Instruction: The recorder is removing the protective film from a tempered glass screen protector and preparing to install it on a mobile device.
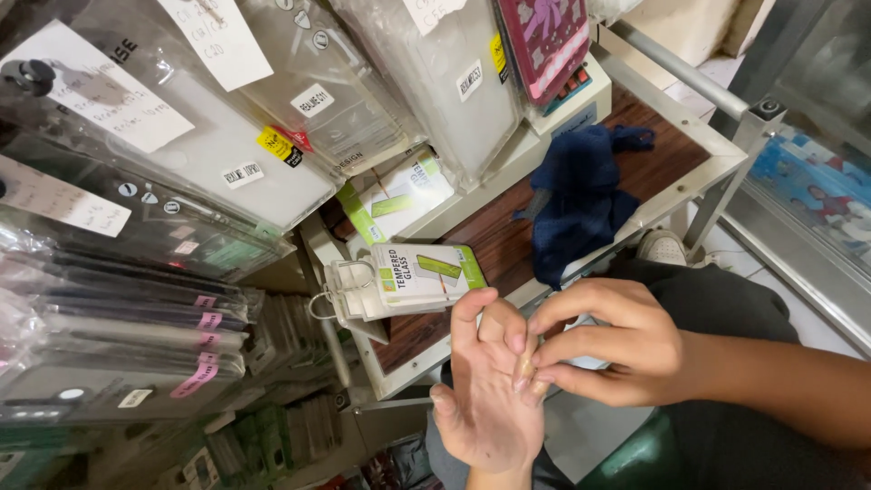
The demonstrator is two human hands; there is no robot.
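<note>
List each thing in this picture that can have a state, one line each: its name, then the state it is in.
left hand: open, palm up, fingers raised, holding nothing
right hand: fingertips pinching a finger of the left hand
blue cloth: crumpled, lying on the wooden shelf
white flat packets: bunched together, hanging at the shelf edge
clear phone cases: bagged, labelled, stacked overlapping
dark cases: bagged, stacked, pink tags showing

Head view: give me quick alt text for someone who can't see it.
The person's right hand pinches at a fingertip of their open left hand, held palm-up over their lap. Just beyond, a bundle of boxed screen protectors hangs on a hook beside racks of bagged phone cases, and a dark blue cloth lies on a wood-topped shelf.
</note>
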